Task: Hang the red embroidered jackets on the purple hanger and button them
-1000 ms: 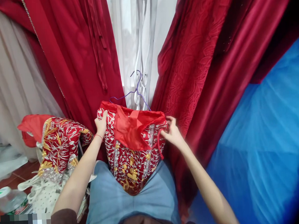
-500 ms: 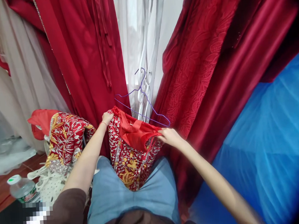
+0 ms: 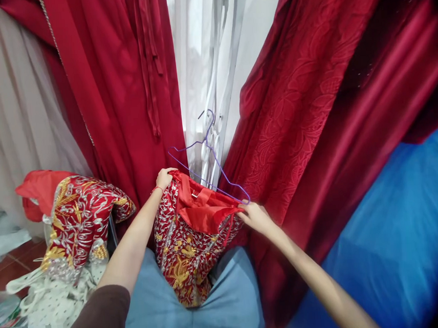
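Observation:
A red skirt (image 3: pixel 183 249) with silver and gold embroidery and a plain red lining hangs down onto my lap in blue jeans. My left hand (image 3: pixel 164 178) is closed on the left end of its waistband. My right hand (image 3: pixel 256 217) is closed on the right end of the waistband, next to the right tip of a thin purple wire hanger (image 3: pixel 207 159). The hanger stands tilted just behind the waistband, its hook up against the white curtain.
Red dresses (image 3: pixel 119 81) hang left and right of a white curtain (image 3: pixel 206 62). A matching embroidered red jacket (image 3: pixel 78 215) lies on a pile at left over white dotted cloth (image 3: pixel 53 300). Blue tulle (image 3: pixel 402 232) fills the right side.
Both hands stayed on the waistband while it folded narrower and dropped. The hanger has risen clear of the skirt and now shows almost whole behind it.

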